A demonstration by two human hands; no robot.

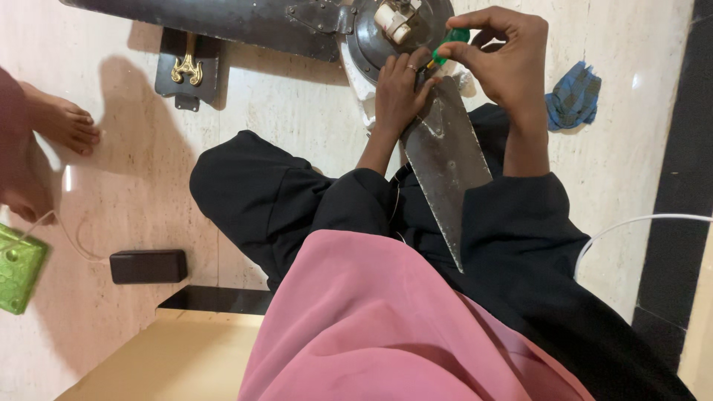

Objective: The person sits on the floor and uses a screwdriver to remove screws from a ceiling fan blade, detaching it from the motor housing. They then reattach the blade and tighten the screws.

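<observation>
I sit on the floor with a dark ceiling fan in front of me. Its round motor hub (pixel 375 37) lies at the top, one blade (pixel 208 18) runs off to the left, and another dusty grey blade (pixel 445 156) points down over my lap. My right hand (pixel 509 56) is shut on a green-handled screwdriver (pixel 449 43), its tip near where the grey blade meets the hub. My left hand (pixel 399 93), a ring on one finger, presses on the base of that blade beside the screwdriver.
A blue cloth (pixel 573 96) lies on the marble floor to the right. Another person's bare foot (pixel 63 119) is at the left. A black box (pixel 148 266), a green object (pixel 18 267), a dark bracket with a brass fitting (pixel 187 70) and a white cable (pixel 631 223) lie around.
</observation>
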